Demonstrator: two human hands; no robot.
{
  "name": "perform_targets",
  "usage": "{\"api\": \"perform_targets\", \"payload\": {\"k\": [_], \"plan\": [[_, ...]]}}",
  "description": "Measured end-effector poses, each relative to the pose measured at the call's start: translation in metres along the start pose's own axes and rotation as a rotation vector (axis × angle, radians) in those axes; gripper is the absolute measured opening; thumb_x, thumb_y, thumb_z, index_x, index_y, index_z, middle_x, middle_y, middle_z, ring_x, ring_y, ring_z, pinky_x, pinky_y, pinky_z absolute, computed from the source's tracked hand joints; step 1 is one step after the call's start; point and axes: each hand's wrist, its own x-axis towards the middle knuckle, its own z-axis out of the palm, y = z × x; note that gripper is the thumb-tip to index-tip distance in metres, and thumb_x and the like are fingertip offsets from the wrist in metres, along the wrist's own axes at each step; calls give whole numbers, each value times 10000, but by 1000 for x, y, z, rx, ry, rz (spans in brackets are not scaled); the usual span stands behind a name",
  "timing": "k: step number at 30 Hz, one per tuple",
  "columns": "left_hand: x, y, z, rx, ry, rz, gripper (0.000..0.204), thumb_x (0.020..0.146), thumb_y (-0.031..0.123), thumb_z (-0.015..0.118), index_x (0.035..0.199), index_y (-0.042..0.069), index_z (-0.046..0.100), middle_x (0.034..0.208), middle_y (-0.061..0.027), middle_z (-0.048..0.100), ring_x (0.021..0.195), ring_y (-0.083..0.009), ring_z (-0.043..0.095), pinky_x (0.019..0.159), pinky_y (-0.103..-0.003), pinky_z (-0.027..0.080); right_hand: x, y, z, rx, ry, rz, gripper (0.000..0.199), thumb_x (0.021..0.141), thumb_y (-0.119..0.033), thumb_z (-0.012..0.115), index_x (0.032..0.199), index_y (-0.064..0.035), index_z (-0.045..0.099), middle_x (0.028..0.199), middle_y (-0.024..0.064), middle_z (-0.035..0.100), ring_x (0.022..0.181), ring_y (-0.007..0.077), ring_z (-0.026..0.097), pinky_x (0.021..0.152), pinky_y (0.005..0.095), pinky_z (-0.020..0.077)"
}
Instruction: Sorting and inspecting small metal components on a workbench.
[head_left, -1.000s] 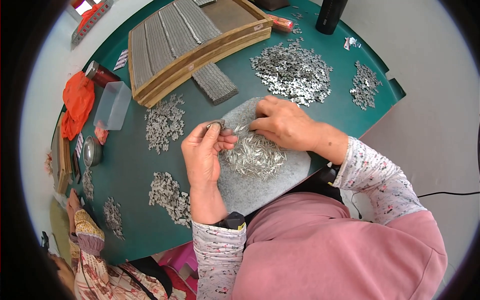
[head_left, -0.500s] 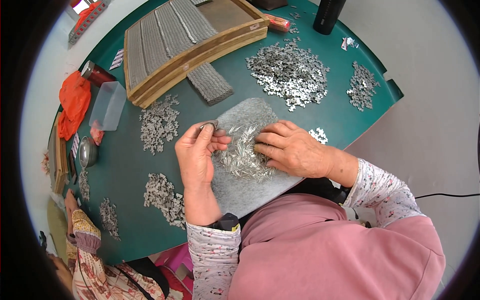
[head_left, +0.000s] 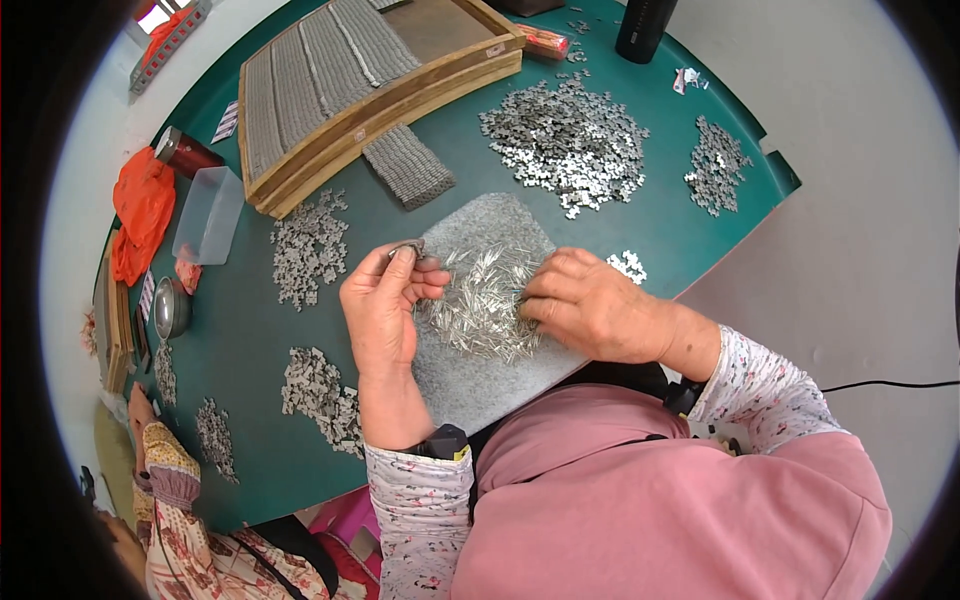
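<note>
My left hand (head_left: 383, 310) pinches a small grey metal link piece (head_left: 410, 246) between thumb and forefinger, its other fingers curled. Beneath and between my hands lies a loose heap of thin silvery pins (head_left: 483, 315) on a grey felt mat (head_left: 465, 390). The fingers of my right hand (head_left: 600, 312) are bent together at the heap's right edge; their tips are partly hidden, so what they grip does not show. Ahead is a big pile of small metal links (head_left: 570, 140), with a woven strip of joined links (head_left: 408, 167) to its left.
A wooden tray (head_left: 385, 115) at the back holds grey woven strips. Smaller link piles (head_left: 310, 250) lie on the green table (head_left: 240, 330). Left are a clear plastic box (head_left: 208, 215), a metal bowl (head_left: 172, 307) and a co-worker's arm (head_left: 155, 440). A black bottle (head_left: 643, 30) stands far right.
My right hand has drawn back slightly to the right across the pins. My left hand keeps its pinch on the link piece. The whole view has shifted a little.
</note>
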Motion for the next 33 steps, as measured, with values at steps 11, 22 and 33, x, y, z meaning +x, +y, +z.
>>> {"api": "perform_targets", "payload": {"k": [11,22,33], "plan": [[-4,-1,13,89,-73,-27,144,903,63,579,957,-64,623,778,-158,661,617,-210,664,531,-255,537,24,41,0,12,73,211,158,756,-54,628,913,-42,637,808,118,537,744,313,586,629,410,476],[-7,-1,19,160,-167,-48,123,899,43,579,936,-62,631,774,-147,663,629,-189,667,538,-241,532,36,42,1,-37,21,191,144,740,-23,635,881,-42,611,805,116,561,707,310,594,614,393,490],[-14,-4,31,214,-251,17,118,881,11,580,954,-62,637,763,-143,668,640,-188,671,566,-248,541,45,23,12,946,260,520,76,896,-40,583,953,9,578,859,-8,574,790,47,534,698,228,469]]}}
